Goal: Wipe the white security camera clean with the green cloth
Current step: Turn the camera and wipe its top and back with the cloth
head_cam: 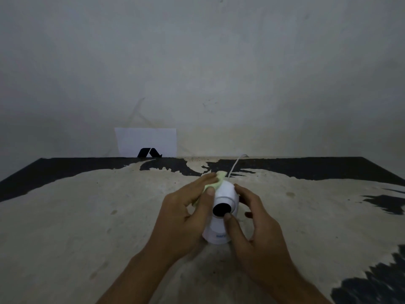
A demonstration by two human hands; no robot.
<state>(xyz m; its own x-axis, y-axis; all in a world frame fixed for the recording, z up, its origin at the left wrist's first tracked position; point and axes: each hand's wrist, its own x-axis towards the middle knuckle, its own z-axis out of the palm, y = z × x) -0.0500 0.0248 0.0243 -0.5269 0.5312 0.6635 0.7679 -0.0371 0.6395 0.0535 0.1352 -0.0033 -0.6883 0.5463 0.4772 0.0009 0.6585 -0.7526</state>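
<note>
One white security camera, near the middle of the table. One green cloth, pressed to its far left side. One white cable behind. One white paper sheet, far left. Two hands: left hand, right hand.

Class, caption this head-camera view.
Left hand presses green cloth on white camera while right hand steadies it.

The single head camera looks forward and down from close above the table. It faces the wall behind.
</note>
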